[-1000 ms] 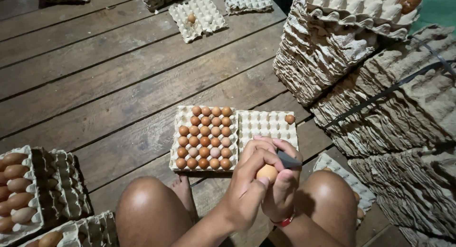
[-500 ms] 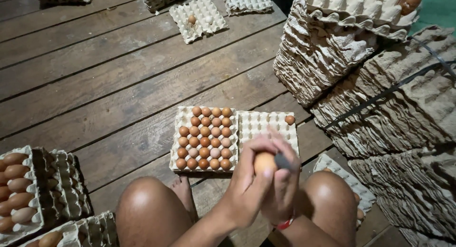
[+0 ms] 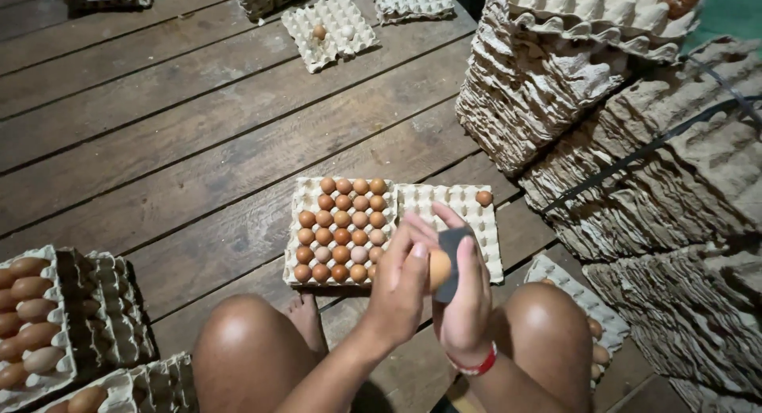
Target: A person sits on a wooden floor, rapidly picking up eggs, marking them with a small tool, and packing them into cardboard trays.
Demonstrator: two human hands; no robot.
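Low in the scene, between the person's bare knees, the left hand (image 3: 401,290) is closed around a brown egg (image 3: 439,268), while the right hand (image 3: 464,298) grips a small dark grey pad (image 3: 452,258) pressed against the egg's right side, so the egg sits pinched between the two hands. Just beyond them on the wooden plank floor (image 3: 175,151) lie two cardboard egg trays side by side: the left tray (image 3: 295,246) nearly filled with brown eggs, the right tray (image 3: 448,203) bare but for one egg (image 3: 483,198) at its far right corner. Stacks of empty trays (image 3: 603,143) rise to the right.
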